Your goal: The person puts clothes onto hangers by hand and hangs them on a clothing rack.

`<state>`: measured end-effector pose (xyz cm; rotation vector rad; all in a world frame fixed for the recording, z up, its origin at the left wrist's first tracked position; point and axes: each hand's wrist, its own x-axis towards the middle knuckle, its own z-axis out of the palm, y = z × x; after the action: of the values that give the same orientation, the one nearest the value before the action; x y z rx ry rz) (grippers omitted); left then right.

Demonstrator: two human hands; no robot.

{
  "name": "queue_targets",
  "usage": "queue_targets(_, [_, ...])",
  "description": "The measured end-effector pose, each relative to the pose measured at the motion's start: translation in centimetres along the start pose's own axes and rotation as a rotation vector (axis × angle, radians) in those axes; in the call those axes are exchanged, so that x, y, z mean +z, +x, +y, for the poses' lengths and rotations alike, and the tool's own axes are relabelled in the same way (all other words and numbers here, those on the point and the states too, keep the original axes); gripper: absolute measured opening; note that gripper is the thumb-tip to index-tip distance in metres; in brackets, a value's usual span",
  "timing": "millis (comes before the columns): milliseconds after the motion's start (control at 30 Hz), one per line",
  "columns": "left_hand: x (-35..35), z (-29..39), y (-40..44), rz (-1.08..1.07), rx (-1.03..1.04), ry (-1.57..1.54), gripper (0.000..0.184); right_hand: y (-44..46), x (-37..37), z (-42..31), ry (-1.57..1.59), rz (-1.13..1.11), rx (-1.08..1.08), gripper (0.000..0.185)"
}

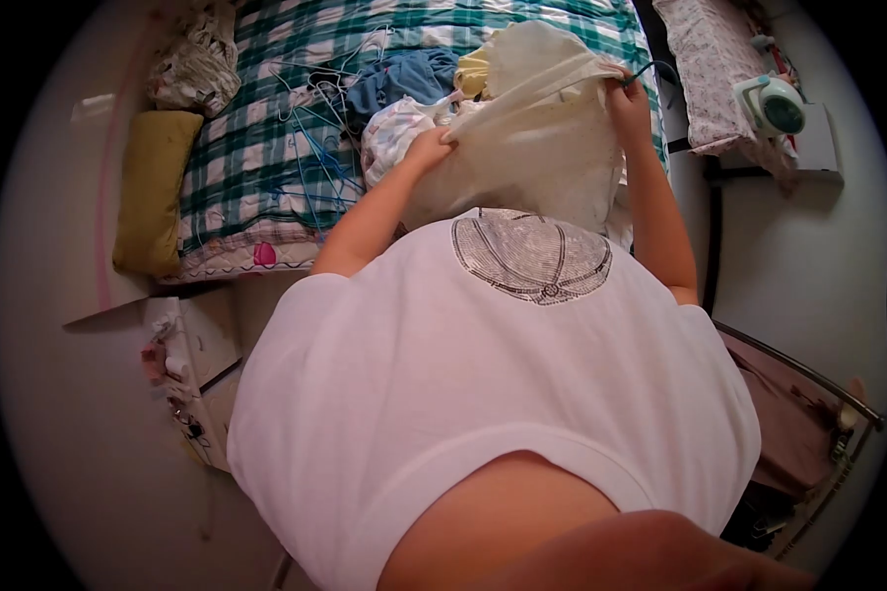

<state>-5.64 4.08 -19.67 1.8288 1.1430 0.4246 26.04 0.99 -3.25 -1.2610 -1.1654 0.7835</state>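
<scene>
A cream-coloured garment (537,148) is stretched between my two hands at the edge of the bed. My left hand (431,150) is closed on its left edge, and my right hand (629,98) grips the upper right part. Beside my right hand a dark curved strip (650,69) sticks out, perhaps a hanger hook. Close to my left hand lie a white patterned cloth (392,133) and a blue garment (401,84). A yellow cloth (471,74) shows partly behind the cream garment. The garment's exact kind cannot be made out.
Several clothes hangers (315,148) lie tangled on the green plaid bedspread (237,167). An olive pillow (158,192) and a bundled cloth (195,64) sit at the left edge. To the right stand a small fan (781,110) and a metal rail (808,369); a white cabinet (202,345) is lower left.
</scene>
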Motion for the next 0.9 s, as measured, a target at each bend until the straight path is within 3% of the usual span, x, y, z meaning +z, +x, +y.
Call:
queue_targets(67, [-1.4,1.7,-0.4,-0.024,0.010,-0.159,0.033,0.1,-1.8,2.0,-0.070,-0.036,0.118,0.017])
queue_targets(133, [-2.5,2.9,-0.5,-0.076,-0.039,-0.383,0.031,0.4,-2.3,4.4,-0.163,-0.052,0.092,0.019])
queue_targets(233, [-5.0,5.9,-1.1,-0.111,-0.025,-0.360,0.031,0.6,-1.8,7.2,-0.213,-0.051,0.061,0.017])
queue_targets(300, [-7.1,10.7,-2.7,-0.147,-0.037,-0.347,0.034,0.0,-0.3,4.4,-0.164,-0.092,0.203,0.019])
queue_targets(367, [-6.8,10.9,-2.2,-0.143,-0.009,-0.411,0.037,-0.6,1.8,3.6,-0.111,-0.070,0.306,0.018])
queue_targets(500, [-6.5,12.2,-2.2,-0.209,0.090,-0.638,0.041,-1.7,5.4,1.5,-0.344,-0.289,0.218,0.027])
queue_targets(700, [-6.0,13.0,-1.7,-0.138,0.105,-0.473,0.036,-3.1,8.5,2.3,-0.300,-0.462,0.046,0.029])
queue_targets(900, [-4.8,12.4,-1.4,-0.088,0.099,-0.451,0.028,-3.9,9.1,1.1,-0.333,-0.531,0.076,0.028])
